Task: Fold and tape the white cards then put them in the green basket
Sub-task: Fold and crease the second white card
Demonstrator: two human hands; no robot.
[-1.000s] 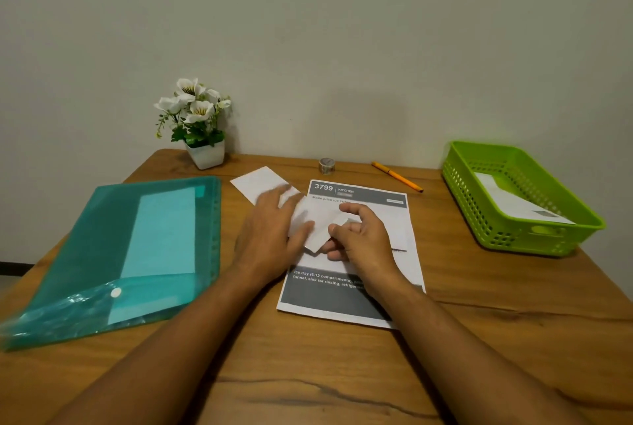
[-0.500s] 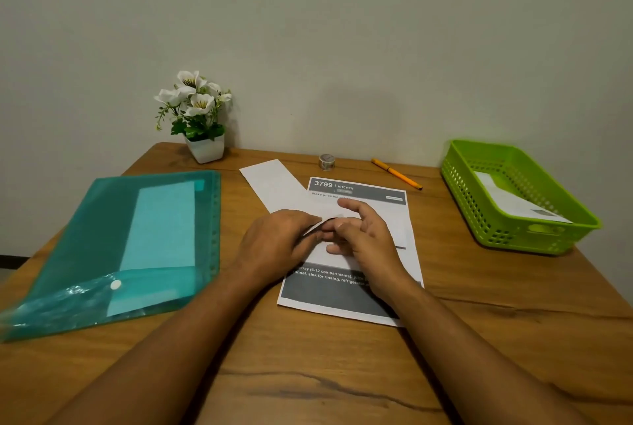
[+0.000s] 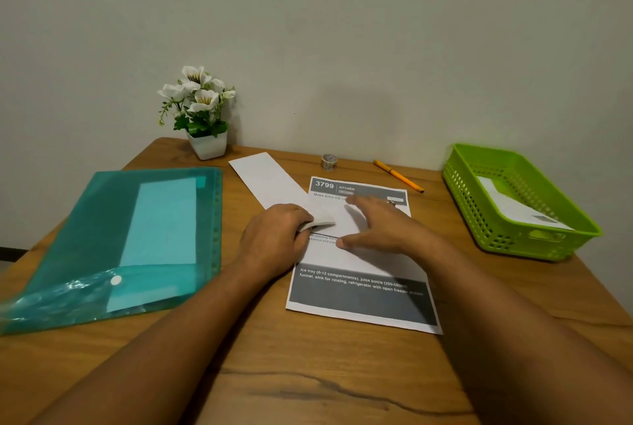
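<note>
Creasing the White Card: Failure Points

We find the white card (image 3: 267, 181) lying diagonally across the table, its near end over the printed sheet (image 3: 359, 301). Our left hand (image 3: 274, 236) curls its fingers round the rolled-over near end. Our right hand (image 3: 383, 226) lies spread, fingers straight, pressing the card flat.

1. The loop may spring open if the left hand lets go before a crease is set.
2. The card may slide on the sheet and skew the fold.
3. The tape roll (image 3: 329, 162) sits well apart, so fetching it takes one hand off the fold.

The green basket (image 3: 472, 215) waits at the right.
</note>
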